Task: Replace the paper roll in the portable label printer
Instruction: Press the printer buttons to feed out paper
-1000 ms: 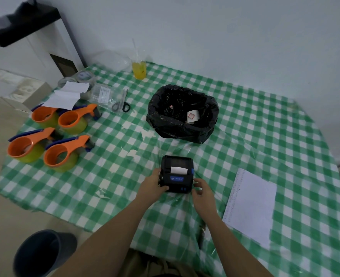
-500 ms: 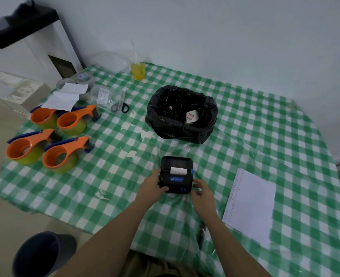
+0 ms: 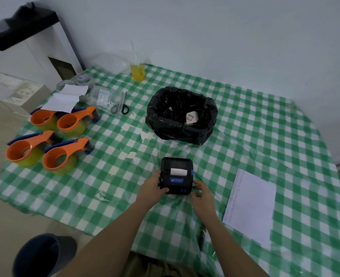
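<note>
The black portable label printer (image 3: 177, 174) lies flat on the green checked tablecloth (image 3: 245, 136), near the front middle. Its lid is closed and a white strip of paper (image 3: 178, 171) shows at the slot. My left hand (image 3: 152, 184) grips the printer's left side, thumb on its front corner. My right hand (image 3: 202, 191) rests against the printer's right front corner with fingers curled at its edge. A small white paper piece with a red mark (image 3: 191, 118) lies inside the black bin bag (image 3: 182, 114) behind the printer.
Several orange tape dispensers (image 3: 51, 140) sit at the left. Scissors (image 3: 120, 105), a small plastic bag, tape rolls and white paper lie at the back left. A yellow drink bag (image 3: 137, 71) stands by the wall. A white sheet (image 3: 251, 204) lies at the right. A dark bin (image 3: 43, 254) stands on the floor.
Both hands stay on the printer with almost no movement. The view shifted slightly.
</note>
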A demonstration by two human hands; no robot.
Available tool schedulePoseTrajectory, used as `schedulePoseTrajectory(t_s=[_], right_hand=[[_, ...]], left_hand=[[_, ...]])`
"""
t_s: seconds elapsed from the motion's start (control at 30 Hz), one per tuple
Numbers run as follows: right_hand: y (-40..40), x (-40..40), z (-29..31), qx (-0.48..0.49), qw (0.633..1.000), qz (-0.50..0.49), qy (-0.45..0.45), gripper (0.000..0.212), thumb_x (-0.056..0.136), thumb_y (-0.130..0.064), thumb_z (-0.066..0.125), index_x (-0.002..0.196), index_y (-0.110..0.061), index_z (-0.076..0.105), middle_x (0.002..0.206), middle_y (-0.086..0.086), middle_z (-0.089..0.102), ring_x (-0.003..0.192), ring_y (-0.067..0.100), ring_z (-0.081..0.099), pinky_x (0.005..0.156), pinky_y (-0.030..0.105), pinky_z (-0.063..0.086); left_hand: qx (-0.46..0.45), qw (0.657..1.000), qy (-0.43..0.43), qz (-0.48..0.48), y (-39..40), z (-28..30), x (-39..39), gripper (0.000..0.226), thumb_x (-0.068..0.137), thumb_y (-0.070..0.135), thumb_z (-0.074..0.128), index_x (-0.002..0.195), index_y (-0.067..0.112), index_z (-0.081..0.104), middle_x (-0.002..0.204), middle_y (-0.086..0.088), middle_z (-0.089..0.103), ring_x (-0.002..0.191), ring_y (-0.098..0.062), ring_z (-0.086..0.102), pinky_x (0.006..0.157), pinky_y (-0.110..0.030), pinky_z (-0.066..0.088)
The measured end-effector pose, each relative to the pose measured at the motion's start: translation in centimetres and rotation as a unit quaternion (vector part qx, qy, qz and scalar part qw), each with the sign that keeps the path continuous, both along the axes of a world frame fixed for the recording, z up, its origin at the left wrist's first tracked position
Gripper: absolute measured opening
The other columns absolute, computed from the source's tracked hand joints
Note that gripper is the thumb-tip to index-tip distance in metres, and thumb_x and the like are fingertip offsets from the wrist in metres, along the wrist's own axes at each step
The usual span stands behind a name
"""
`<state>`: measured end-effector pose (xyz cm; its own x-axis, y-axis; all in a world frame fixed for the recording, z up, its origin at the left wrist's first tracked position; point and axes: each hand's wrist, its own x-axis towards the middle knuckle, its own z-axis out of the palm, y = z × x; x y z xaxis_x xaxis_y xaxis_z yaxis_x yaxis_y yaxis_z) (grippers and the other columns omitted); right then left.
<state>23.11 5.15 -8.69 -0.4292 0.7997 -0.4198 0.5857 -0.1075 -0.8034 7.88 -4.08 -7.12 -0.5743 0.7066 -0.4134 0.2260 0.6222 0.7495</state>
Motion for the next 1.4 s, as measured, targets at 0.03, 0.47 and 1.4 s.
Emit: schedulePoseTrajectory(t_s=[0.03,0.47,1.4], right_hand=[[0.00,0.02,-0.01,-0.001,1.000,-0.001,0.001,0.037,0.089,-0.005,0.052,0.123,-0.018,0.050,0.117,0.007,0.059,0.088,0.018,0.057,0.068,0.026,0.044],[0.06,-0.01,0.35,-0.003,1.000,0.000,0.003,0.038,0.089,-0.004,0.052,0.124,-0.017,0.050,0.112,0.003,0.057,0.083,0.016,0.056,0.057,0.018,0.042],[0.07,-0.07,-0.29,-0.008,1.000,-0.002,0.010,0.042,0.087,-0.002,0.053,0.126,-0.016,0.048,0.111,0.005,0.057,0.081,0.016,0.057,0.059,0.020,0.043]], left_hand=[[0.000,1.000,0.000,0.000,0.00,0.00,0.01,0.064,0.077,0.010,0.070,0.132,0.013,0.038,0.123,-0.014,0.063,0.112,-0.028,0.061,0.095,-0.043,0.051],[0.005,1.000,0.003,-0.003,-0.09,-0.22,-0.04,0.063,0.077,0.011,0.070,0.131,0.014,0.039,0.121,-0.013,0.065,0.111,-0.027,0.062,0.094,-0.044,0.051],[0.002,1.000,0.008,-0.006,-0.14,0.10,0.01,0.063,0.077,0.012,0.070,0.131,0.016,0.039,0.121,-0.011,0.065,0.110,-0.026,0.062,0.093,-0.041,0.051]])
